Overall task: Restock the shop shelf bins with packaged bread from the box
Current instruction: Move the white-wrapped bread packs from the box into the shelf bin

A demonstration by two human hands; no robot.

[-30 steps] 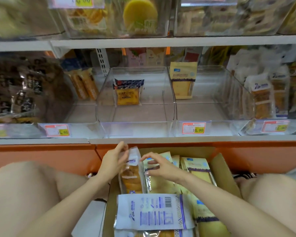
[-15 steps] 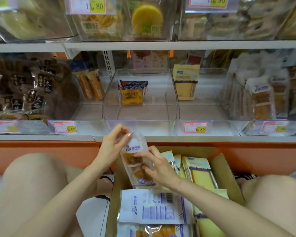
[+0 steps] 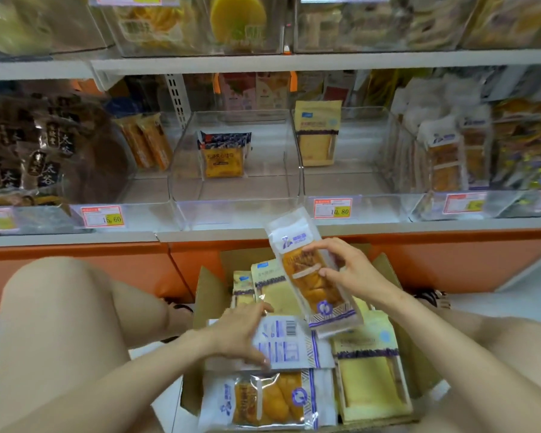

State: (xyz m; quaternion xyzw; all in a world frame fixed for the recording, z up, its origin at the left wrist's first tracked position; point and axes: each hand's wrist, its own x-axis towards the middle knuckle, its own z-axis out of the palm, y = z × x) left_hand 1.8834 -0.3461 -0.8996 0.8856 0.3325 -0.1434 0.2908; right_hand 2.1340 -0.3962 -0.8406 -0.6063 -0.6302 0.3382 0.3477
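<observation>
My right hand (image 3: 349, 271) grips a clear-and-white packaged bread (image 3: 313, 270), held tilted above the open cardboard box (image 3: 205, 295). My left hand (image 3: 236, 334) reaches into the box and grasps the edge of a white pack lying label side up (image 3: 289, 342). More bread packs lie in the box: a white one at the front (image 3: 263, 398) and yellow ones (image 3: 370, 376) on the right. On the shelf, the middle clear bin (image 3: 231, 207) holds one yellow-and-blue pack (image 3: 224, 154); the bin to its right (image 3: 372, 207) holds one yellow pack (image 3: 317, 134).
A bin at the far right (image 3: 444, 157) is packed with the same white bread packs. Dark bread bags (image 3: 28, 151) fill the left bin. Price tags (image 3: 333, 207) line the shelf edge. An upper shelf (image 3: 294, 62) overhangs. My bare knees flank the box on the floor.
My right hand lifted the bread pack up and rightward out of the box on its own. My left hand let go of it and dropped onto the white pack in the box.
</observation>
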